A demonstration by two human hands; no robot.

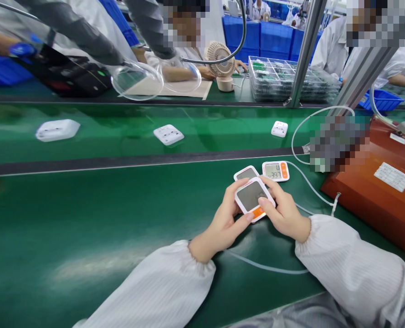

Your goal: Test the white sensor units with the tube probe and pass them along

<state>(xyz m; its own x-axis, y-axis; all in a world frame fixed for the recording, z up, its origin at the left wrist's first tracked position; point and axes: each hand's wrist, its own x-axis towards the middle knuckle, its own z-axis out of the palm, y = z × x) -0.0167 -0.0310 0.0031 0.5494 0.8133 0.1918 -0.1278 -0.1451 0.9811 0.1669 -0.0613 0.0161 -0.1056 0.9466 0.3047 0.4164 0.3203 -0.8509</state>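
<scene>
A white square device (252,195) with a grey screen and orange buttons is held between both hands, tilted above the green table. My left hand (226,221) grips its left side, thumb at the lower edge. On the right, my right hand (282,210) holds the same device, its thumb over the lower right of the screen. Just behind it is a second white device (246,173), partly covered by the held one. Beside that lies another device (275,171) with orange buttons and digits on its display.
Beyond a dark rail, a green belt (216,141) carries white devices (168,134). An orange-brown machine (376,182) stands at right, with a pale tube (267,268) looping across the table. A fan (220,61), stacked clear trays (274,77) and several people are across the belt.
</scene>
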